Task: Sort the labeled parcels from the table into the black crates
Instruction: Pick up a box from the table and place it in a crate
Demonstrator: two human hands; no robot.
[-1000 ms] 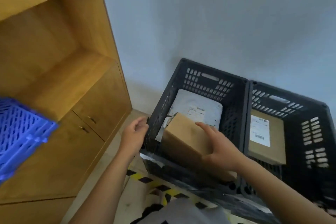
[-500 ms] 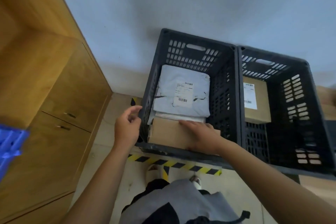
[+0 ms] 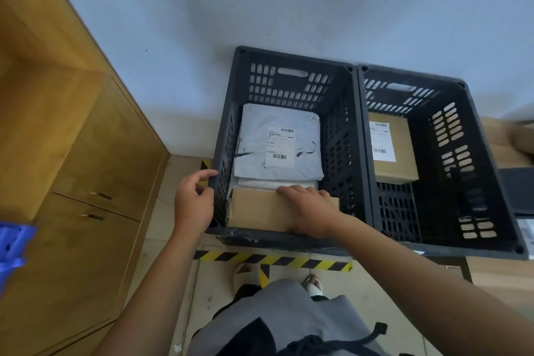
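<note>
Inside the left crate (image 3: 228, 136), right hand (image 3: 310, 209) gripping, seating the cardboard box (image 3: 254, 209); left hand (image 3: 193, 199), loosely curled, seemingly steadying the rim.

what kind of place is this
Probably a small parcel-sorting or stockroom area: two black slotted crates hold barcode-labelled parcels such as a grey mailer bag, and yellow-black hazard tape marks the tiled floor.

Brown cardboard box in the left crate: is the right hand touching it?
Touching. The head view shows the right hand lying on top of the brown cardboard box, fingers curled over its far edge, inside the left crate.
</note>
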